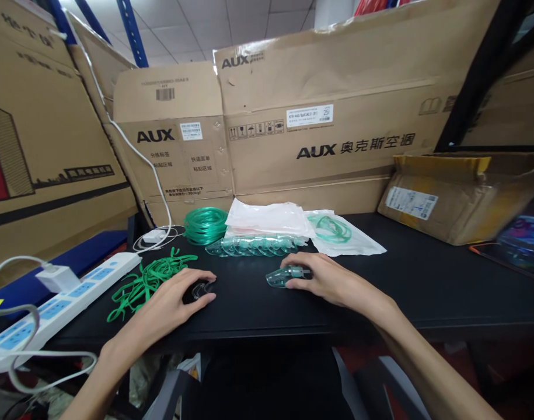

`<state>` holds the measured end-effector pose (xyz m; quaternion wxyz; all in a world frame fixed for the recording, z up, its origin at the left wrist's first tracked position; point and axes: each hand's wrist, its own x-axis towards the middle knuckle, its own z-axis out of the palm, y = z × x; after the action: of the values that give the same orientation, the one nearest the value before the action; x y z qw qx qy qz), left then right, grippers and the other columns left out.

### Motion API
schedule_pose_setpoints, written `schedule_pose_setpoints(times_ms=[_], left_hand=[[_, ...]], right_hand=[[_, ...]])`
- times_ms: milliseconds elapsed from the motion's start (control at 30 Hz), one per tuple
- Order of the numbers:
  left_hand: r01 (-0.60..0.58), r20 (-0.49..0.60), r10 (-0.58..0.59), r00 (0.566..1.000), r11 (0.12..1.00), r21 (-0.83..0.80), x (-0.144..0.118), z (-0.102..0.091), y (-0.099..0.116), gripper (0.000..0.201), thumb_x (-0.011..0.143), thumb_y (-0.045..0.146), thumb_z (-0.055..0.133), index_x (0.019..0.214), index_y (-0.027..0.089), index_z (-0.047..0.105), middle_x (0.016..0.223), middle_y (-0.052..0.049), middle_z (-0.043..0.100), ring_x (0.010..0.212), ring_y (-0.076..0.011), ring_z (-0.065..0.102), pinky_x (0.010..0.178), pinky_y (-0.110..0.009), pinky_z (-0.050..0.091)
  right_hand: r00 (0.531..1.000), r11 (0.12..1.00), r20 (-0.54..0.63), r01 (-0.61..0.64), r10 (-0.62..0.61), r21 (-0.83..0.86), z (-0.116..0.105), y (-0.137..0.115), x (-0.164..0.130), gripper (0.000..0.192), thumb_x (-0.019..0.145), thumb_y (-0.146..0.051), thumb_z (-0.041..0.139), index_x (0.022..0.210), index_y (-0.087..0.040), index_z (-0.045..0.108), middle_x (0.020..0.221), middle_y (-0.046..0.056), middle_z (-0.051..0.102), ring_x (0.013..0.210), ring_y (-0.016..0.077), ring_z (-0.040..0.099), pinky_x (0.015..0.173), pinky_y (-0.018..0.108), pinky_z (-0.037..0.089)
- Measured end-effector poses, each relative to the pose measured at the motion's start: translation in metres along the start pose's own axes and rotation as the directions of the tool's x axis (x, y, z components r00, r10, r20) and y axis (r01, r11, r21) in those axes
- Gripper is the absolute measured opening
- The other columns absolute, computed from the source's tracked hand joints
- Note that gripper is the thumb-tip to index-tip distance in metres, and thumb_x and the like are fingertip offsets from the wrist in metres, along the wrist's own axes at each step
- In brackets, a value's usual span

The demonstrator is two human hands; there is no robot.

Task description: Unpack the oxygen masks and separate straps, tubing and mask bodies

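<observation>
My right hand (pixel 321 277) grips a clear green oxygen mask (pixel 276 277) from its right side, thumb below and fingers above, low over the black table. To the left, my left hand (pixel 179 296) curves with thumb and fingers apart around a small clear, shiny piece (pixel 202 290); whether it touches the piece I cannot tell. Green elastic straps (pixel 159 274) lie tangled beside and behind that hand. Beyond both hands, a row of nested clear green masks (pixel 253 247) lies in front of a stack of white bags (pixel 269 219).
A coil of green tubing (pixel 205 226) sits left of the bags; a bag with tubing (pixel 337 233) lies right. A white power strip (pixel 80 300) with cables runs along the left edge. Cardboard panels (pixel 267 157) wall the back. An open carton (pixel 442 201) stands at right.
</observation>
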<state>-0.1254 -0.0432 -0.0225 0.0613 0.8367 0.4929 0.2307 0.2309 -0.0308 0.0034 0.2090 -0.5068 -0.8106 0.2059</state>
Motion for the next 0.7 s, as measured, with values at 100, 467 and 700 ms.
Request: schedule_pose_setpoints(times_ms=[100,467,700], left_hand=[[0.011,-0.022,-0.011,1.0,0.999,0.032,-0.007,-0.002,-0.007,0.038,0.096,0.054,0.056,0.127,0.032,0.062,0.129,0.0,0.065,0.12,-0.0246,0.061,0.106,-0.039,0.048],[-0.037,0.005,0.037,0.999,0.999,0.026,0.005,-0.003,0.012,0.038,0.097,0.054,0.056,0.13,0.035,0.059,0.134,0.001,0.062,0.124,-0.0232,0.058,0.108,-0.038,0.046],[-0.392,-0.013,0.394,0.919,0.916,0.085,0.098,0.015,0.07,0.03,0.101,0.041,0.055,0.125,0.024,0.062,0.127,-0.004,0.064,0.122,-0.0215,0.058,0.107,-0.034,0.043]], right_hand=[[1.0,1.0,0.001,0.001,-0.001,-0.004,-0.001,0.0,-0.001,0.031,0.089,-0.045,0.066,0.118,-0.036,0.065,0.115,0.003,0.066,0.108,0.0264,0.061,0.089,0.036,0.045],[1.0,1.0,-0.011,0.023,-0.023,0.014,-0.014,-0.003,-0.003,0.032,0.083,-0.045,0.071,0.113,-0.034,0.072,0.108,0.001,0.072,0.096,0.0246,0.065,0.083,0.034,0.049],[0.957,1.0,-0.29,-0.003,0.007,0.016,-0.048,0.021,-0.001,0.038,0.084,-0.047,0.066,0.114,-0.025,0.069,0.117,0.006,0.071,0.099,0.0274,0.066,0.088,0.041,0.051]])
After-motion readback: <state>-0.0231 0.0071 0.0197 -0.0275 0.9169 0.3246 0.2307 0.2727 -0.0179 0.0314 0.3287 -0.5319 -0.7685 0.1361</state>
